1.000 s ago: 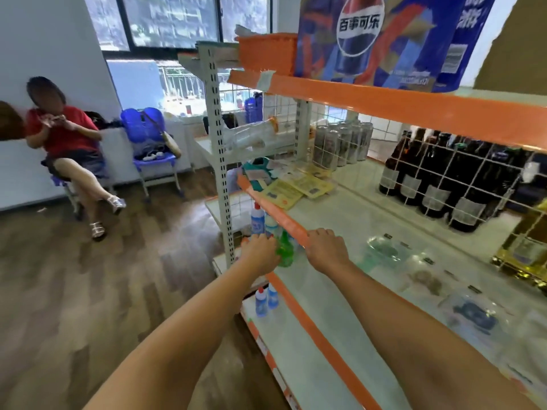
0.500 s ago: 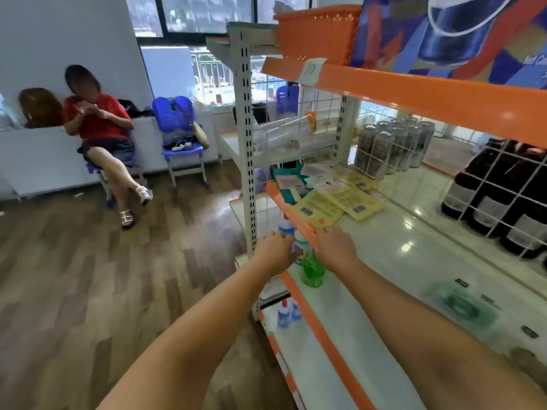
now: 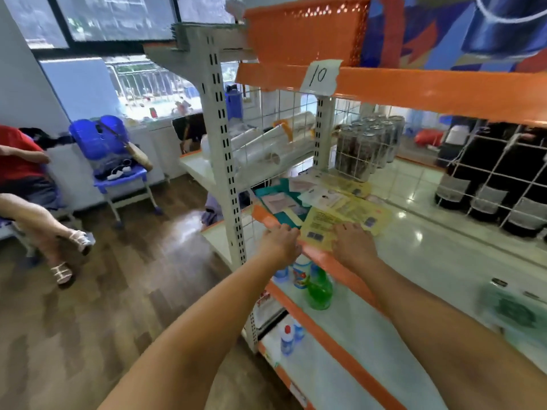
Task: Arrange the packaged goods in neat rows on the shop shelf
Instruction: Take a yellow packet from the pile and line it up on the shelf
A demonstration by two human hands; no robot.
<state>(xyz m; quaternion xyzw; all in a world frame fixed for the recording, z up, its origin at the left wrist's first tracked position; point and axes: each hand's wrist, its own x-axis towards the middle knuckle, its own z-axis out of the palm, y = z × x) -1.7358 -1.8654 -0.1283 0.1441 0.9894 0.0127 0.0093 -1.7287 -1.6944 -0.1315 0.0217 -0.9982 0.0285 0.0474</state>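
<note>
Flat yellow packets (image 3: 322,229) lie at the left end of the white shelf (image 3: 444,261), overlapping more yellow packets (image 3: 359,207), white ones (image 3: 322,199) and teal ones (image 3: 281,189). My left hand (image 3: 279,244) curls its fingers over the near left corner of the front yellow packet, at the orange shelf lip. My right hand (image 3: 352,245) rests flat on the same packet's right side, fingers pointing forward. A blurred green packet (image 3: 515,312) lies farther right on the shelf.
One shelf down stand a green bottle (image 3: 319,294) and small blue-labelled bottles (image 3: 300,273); a red-capped bottle (image 3: 287,338) stands lower still. Cans (image 3: 367,146) and dark bottles (image 3: 488,179) sit behind wire grids. An orange basket (image 3: 305,28) is overhead. A seated person (image 3: 26,179) and blue chair (image 3: 115,161) are left.
Both hands have moved up and forward from the shelf lip by the green bottle onto the yellow packets. The view has swung left and closer to the shelf end.
</note>
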